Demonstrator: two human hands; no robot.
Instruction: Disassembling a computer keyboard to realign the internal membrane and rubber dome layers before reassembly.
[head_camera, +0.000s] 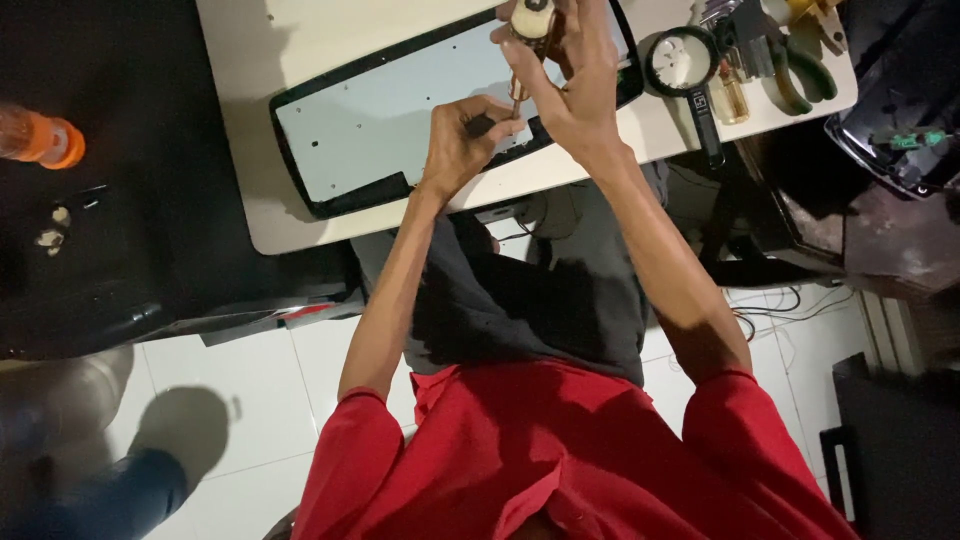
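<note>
My left hand (462, 143) is curled over the near edge of an opened keyboard base (390, 125), a black frame with a pale grey panel, lying on a cream table (300, 215). Its fingers are closed around a small dark thing, possibly a tool handle. My right hand (570, 75) is raised above the keyboard and grips a small cream and brown object (530, 22) whose thin shaft points down toward the left hand.
A magnifying glass (680, 62), a small yellowish bottle (732, 98), green-handled pliers (800, 72) and other tools lie at the table's right end. An orange bottle (42, 138) stands on a dark surface at left. Cables lie on the white tiled floor.
</note>
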